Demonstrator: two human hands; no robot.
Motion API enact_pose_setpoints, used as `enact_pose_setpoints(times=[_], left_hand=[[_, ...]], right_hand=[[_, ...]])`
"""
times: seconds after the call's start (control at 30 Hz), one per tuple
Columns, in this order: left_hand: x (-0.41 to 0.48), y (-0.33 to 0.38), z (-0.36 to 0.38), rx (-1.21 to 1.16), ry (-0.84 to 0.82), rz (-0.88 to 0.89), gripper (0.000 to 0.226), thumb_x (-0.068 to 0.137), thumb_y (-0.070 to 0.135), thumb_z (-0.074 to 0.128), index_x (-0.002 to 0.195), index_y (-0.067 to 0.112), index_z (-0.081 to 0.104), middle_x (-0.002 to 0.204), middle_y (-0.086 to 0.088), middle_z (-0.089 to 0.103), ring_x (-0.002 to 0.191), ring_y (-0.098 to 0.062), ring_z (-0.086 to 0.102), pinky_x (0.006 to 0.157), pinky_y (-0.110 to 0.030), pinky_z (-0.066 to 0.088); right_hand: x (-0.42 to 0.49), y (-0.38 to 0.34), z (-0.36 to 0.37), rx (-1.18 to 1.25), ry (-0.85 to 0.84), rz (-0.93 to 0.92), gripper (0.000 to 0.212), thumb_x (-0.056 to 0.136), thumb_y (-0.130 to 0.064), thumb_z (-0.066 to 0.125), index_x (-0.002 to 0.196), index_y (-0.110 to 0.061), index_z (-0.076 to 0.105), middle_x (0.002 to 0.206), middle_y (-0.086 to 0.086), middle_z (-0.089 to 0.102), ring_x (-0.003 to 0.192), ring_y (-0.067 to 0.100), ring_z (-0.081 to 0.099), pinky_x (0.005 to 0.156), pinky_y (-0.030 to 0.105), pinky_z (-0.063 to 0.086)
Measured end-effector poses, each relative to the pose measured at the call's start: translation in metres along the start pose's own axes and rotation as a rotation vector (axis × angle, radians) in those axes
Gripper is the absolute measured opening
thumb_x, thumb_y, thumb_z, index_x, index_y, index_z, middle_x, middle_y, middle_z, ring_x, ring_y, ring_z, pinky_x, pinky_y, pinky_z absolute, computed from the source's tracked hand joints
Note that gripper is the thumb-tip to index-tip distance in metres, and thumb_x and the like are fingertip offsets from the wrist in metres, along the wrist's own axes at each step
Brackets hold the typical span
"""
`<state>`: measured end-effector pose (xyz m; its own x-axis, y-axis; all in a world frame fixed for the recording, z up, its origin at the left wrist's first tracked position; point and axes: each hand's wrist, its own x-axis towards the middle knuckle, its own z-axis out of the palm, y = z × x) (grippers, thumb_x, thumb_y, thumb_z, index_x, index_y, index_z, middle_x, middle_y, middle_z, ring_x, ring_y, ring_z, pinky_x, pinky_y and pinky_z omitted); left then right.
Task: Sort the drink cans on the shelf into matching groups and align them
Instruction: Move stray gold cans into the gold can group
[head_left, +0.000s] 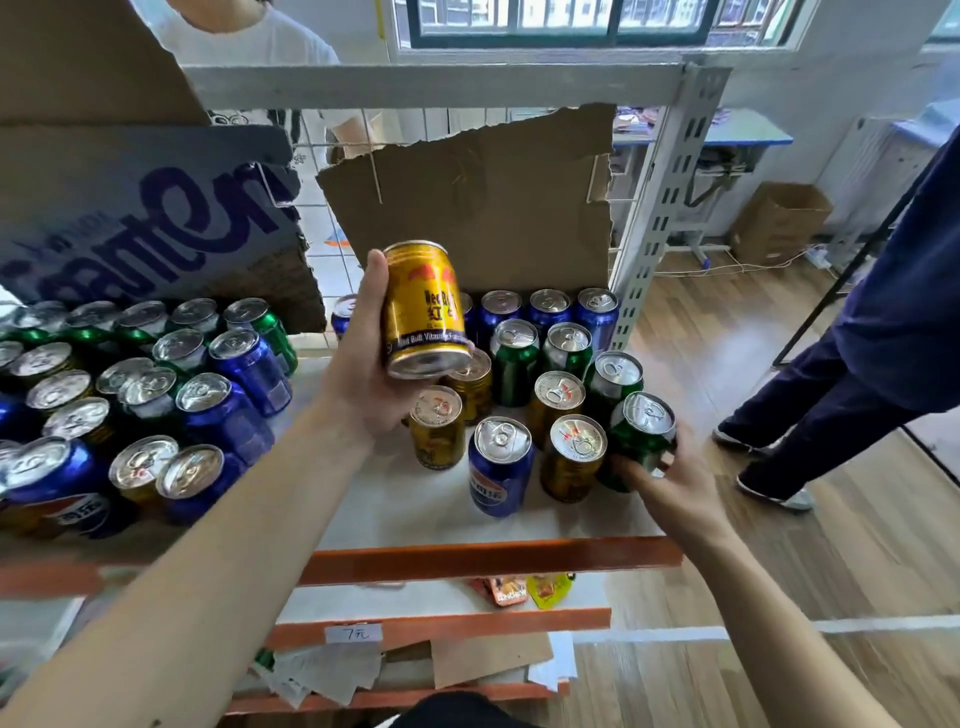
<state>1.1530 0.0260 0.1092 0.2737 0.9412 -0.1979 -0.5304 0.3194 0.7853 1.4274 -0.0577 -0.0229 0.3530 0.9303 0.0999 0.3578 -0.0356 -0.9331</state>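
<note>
My left hand (363, 358) holds a gold Red Bull can (423, 306) lifted and tilted above the white shelf (395, 509). My right hand (670, 483) grips a green can (641, 436) standing at the front right corner of the shelf. Beside it stand gold cans (571, 457), a blue Pepsi can (500, 467), more green cans (514, 364) and a back row of blue cans (550, 309). A mixed crowd of blue, green and gold cans (156, 395) fills the left part of the shelf.
Torn cardboard sheets (483, 208) lean at the shelf's back and upper left. The grey upright post (660, 208) bounds the right side. A person in dark trousers (831, 405) stands on the wooden floor to the right. Lower shelves hold snack packets (524, 592) and paper.
</note>
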Motion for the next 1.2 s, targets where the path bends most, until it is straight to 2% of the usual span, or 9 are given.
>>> enact_pose_setpoints(times=[0.13, 0.3, 0.4, 0.5, 0.67, 0.87, 0.97, 1.1, 1.2], left_hand=[[-0.013, -0.019, -0.011, -0.157, 0.03, -0.102, 0.071, 0.079, 0.063, 0.058, 0.122, 0.007, 0.061, 0.105, -0.014, 0.069, 0.082, -0.029, 0.067, 0.08, -0.041, 0.051], [-0.027, -0.029, -0.01, -0.228, 0.01, -0.109, 0.061, 0.078, 0.056, 0.06, 0.114, 0.006, 0.066, 0.112, -0.019, 0.067, 0.08, -0.032, 0.064, 0.081, -0.041, 0.047], [-0.031, -0.03, -0.009, -0.205, 0.057, -0.101, 0.065, 0.084, 0.057, 0.058, 0.125, 0.006, 0.06, 0.113, -0.017, 0.065, 0.085, -0.03, 0.064, 0.076, -0.041, 0.052], [-0.036, -0.031, -0.009, -0.198, 0.141, -0.077, 0.067, 0.087, 0.055, 0.058, 0.134, 0.008, 0.055, 0.114, -0.017, 0.065, 0.09, -0.031, 0.066, 0.073, -0.043, 0.055], [-0.052, -0.032, -0.017, -0.21, 0.216, -0.067, 0.05, 0.094, 0.052, 0.051, 0.115, 0.009, 0.065, 0.089, -0.014, 0.073, 0.071, -0.026, 0.071, 0.069, -0.037, 0.058], [-0.074, -0.022, -0.038, -0.216, 0.269, -0.06, 0.071, 0.082, 0.053, 0.055, 0.135, 0.006, 0.053, 0.1, -0.018, 0.069, 0.083, -0.029, 0.07, 0.077, -0.04, 0.058], [-0.085, -0.012, -0.052, -0.218, 0.281, -0.033, 0.065, 0.091, 0.053, 0.049, 0.134, 0.004, 0.054, 0.101, -0.021, 0.067, 0.087, -0.031, 0.066, 0.081, -0.043, 0.056], [-0.106, 0.003, -0.075, -0.223, 0.308, 0.002, 0.061, 0.097, 0.053, 0.044, 0.128, 0.002, 0.056, 0.093, -0.021, 0.067, 0.08, -0.031, 0.066, 0.07, -0.039, 0.06], [-0.123, 0.016, -0.096, -0.216, 0.298, 0.03, 0.061, 0.096, 0.053, 0.045, 0.124, 0.001, 0.059, 0.091, -0.022, 0.067, 0.08, -0.032, 0.066, 0.075, -0.041, 0.057]], right_hand=[[0.001, -0.023, -0.024, 0.101, 0.039, -0.03, 0.037, 0.083, -0.005, 0.074, 0.114, -0.018, 0.059, 0.098, -0.006, 0.066, 0.089, 0.004, 0.063, 0.079, 0.024, 0.049], [0.005, -0.074, -0.051, 0.491, 0.01, -0.04, 0.044, 0.071, -0.049, 0.073, 0.104, -0.022, 0.061, 0.089, -0.009, 0.074, 0.085, 0.006, 0.07, 0.069, 0.019, 0.056], [0.011, -0.092, -0.043, 0.708, -0.058, 0.031, 0.034, 0.091, -0.043, 0.053, 0.112, -0.018, 0.062, 0.091, -0.004, 0.074, 0.087, 0.016, 0.071, 0.071, 0.035, 0.061], [0.012, -0.104, -0.024, 0.831, -0.14, 0.117, 0.035, 0.098, -0.041, 0.044, 0.115, -0.018, 0.063, 0.094, 0.002, 0.072, 0.085, 0.02, 0.07, 0.073, 0.039, 0.059], [0.004, -0.114, 0.021, 0.914, -0.261, 0.285, 0.04, 0.089, -0.041, 0.052, 0.11, -0.012, 0.069, 0.097, 0.01, 0.072, 0.084, 0.022, 0.069, 0.069, 0.029, 0.057], [-0.011, -0.12, 0.068, 0.936, -0.425, 0.383, 0.05, 0.09, -0.048, 0.053, 0.118, -0.009, 0.067, 0.107, 0.021, 0.068, 0.089, 0.033, 0.065, 0.077, 0.042, 0.054], [-0.022, -0.131, 0.088, 0.929, -0.525, 0.378, 0.048, 0.088, -0.049, 0.054, 0.112, -0.01, 0.068, 0.094, 0.015, 0.071, 0.079, 0.03, 0.066, 0.074, 0.042, 0.054], [-0.038, -0.15, 0.114, 0.935, -0.64, 0.409, 0.08, 0.067, -0.058, 0.078, 0.127, -0.008, 0.063, 0.109, 0.018, 0.067, 0.092, 0.03, 0.064, 0.08, 0.044, 0.053], [-0.052, -0.164, 0.137, 0.935, -0.679, 0.397, 0.069, 0.073, -0.054, 0.068, 0.125, -0.009, 0.064, 0.102, 0.015, 0.07, 0.084, 0.028, 0.066, 0.075, 0.043, 0.055]])
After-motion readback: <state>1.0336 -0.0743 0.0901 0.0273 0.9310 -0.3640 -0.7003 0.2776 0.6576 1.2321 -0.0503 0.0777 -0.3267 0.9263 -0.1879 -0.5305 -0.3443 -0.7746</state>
